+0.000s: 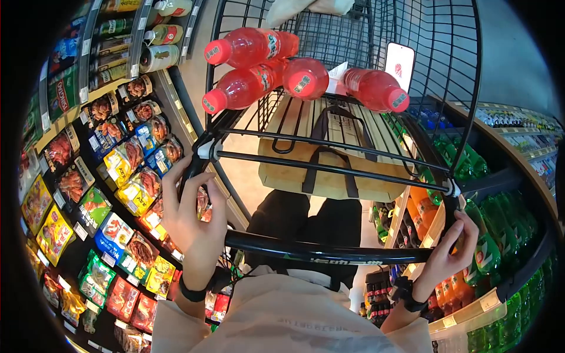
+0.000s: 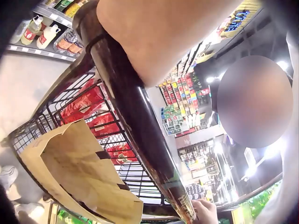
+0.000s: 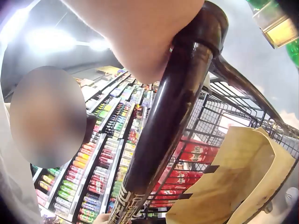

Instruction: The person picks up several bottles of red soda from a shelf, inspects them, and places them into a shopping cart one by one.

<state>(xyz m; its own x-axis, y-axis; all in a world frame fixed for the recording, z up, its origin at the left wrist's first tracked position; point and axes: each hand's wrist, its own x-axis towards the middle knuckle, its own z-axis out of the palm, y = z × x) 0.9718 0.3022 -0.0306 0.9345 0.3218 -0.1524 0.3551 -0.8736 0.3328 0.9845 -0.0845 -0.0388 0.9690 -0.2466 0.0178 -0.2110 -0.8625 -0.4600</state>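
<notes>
The black cart handle [image 1: 329, 249] crosses in front of the person's body. At its left corner, my left hand [image 1: 197, 226] rests with fingers spread and loosely bent against the side frame. My right hand [image 1: 450, 253] touches the opposite corner, fingers bent lightly beside the post. Both wrist views show the heel of the left hand [image 2: 159, 37] and of the right hand [image 3: 135, 37] against the bar ends; the fingers there are mostly hidden. Several red bottles [image 1: 253, 47] lie in the cart, and a lit phone [image 1: 400, 66] stands behind them.
A brown paper bag [image 1: 282, 170] hangs below the near rail. Shelves of packaged food [image 1: 132, 191] line the left side; a rack of green bottles [image 1: 485, 235] stands close on the right. Whitish plastic [image 1: 288, 10] lies at the cart's far end.
</notes>
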